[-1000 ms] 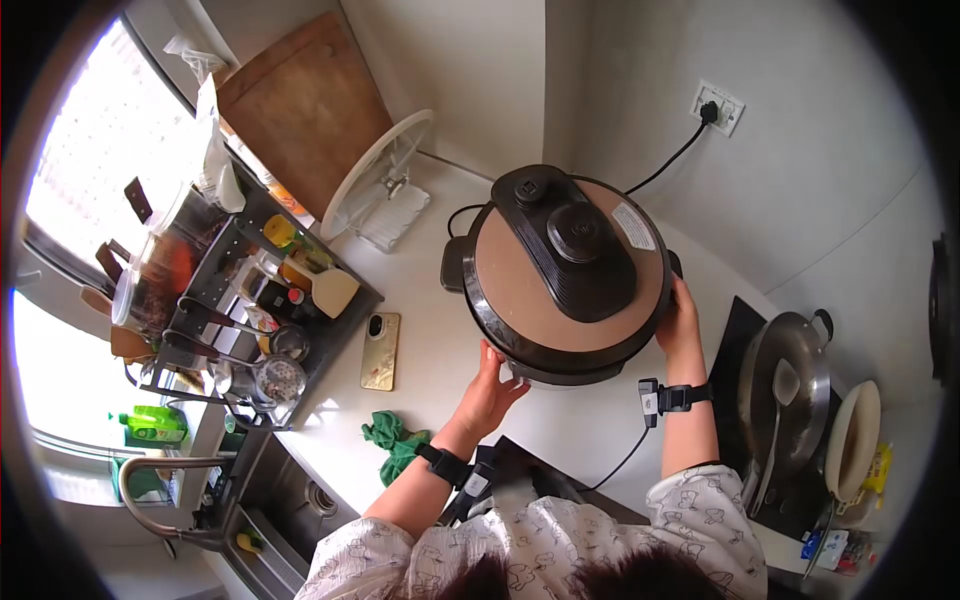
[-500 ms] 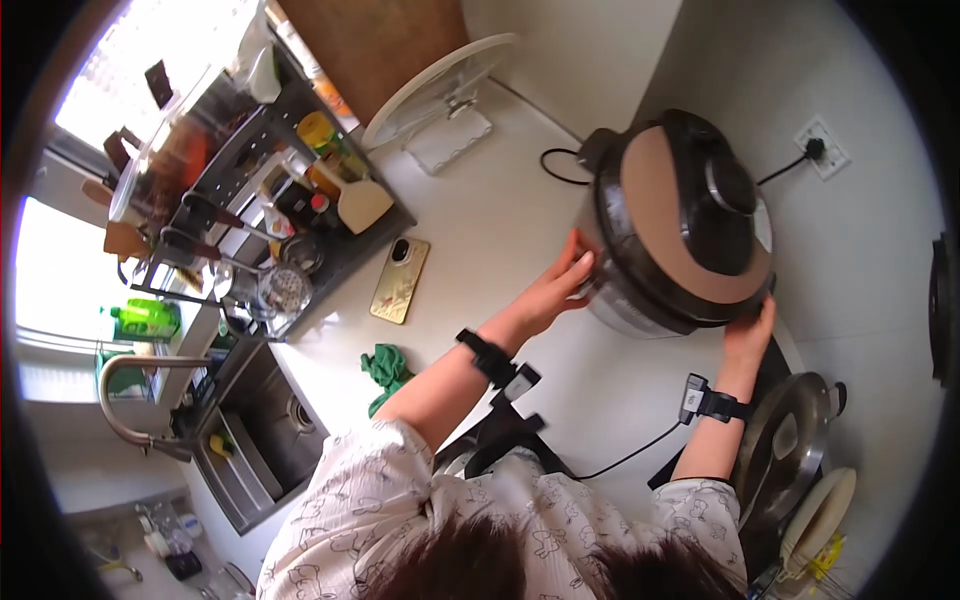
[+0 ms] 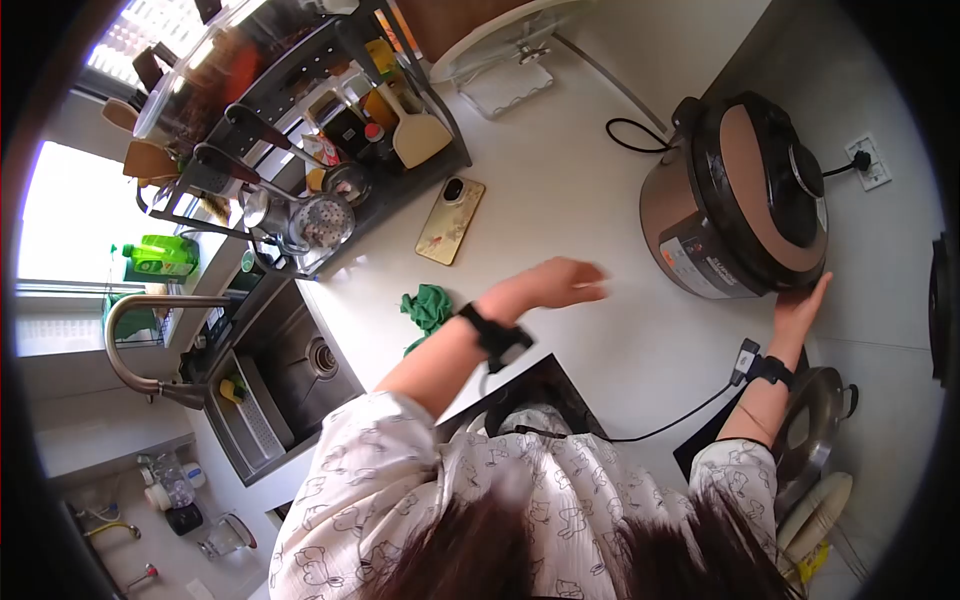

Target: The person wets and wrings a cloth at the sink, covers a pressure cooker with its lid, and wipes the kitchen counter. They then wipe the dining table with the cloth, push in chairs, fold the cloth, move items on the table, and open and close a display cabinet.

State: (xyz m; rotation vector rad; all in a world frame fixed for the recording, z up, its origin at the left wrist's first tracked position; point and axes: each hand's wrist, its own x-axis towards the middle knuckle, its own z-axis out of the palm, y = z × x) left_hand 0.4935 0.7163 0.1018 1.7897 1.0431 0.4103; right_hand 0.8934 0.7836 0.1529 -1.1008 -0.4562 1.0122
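**Right hand (image 3: pixel 797 308) against the brown-and-black round electric cooker (image 3: pixel 715 215), left hand (image 3: pixel 556 284) apart**

A crumpled green cloth (image 3: pixel 430 306) lies near left on the white counter (image 3: pixel 560 200). The left hand, slightly blurred, hangs right of it, fingers loosely extended. The right hand touches the cooker's near right edge; its grip I cannot tell. The cooker is at far right, beyond a gold rectangular phone (image 3: pixel 451 222) at left.

Left hand (image 3: pixel 560 283) blurred. Right hand (image 3: pixel 799 310): some fingers hidden behind cooker (image 3: pixel 735 205). Label (image 3: pixel 686 264): fine print too small to read. Brown board (image 3: pixel 445 25) cut by top edge.
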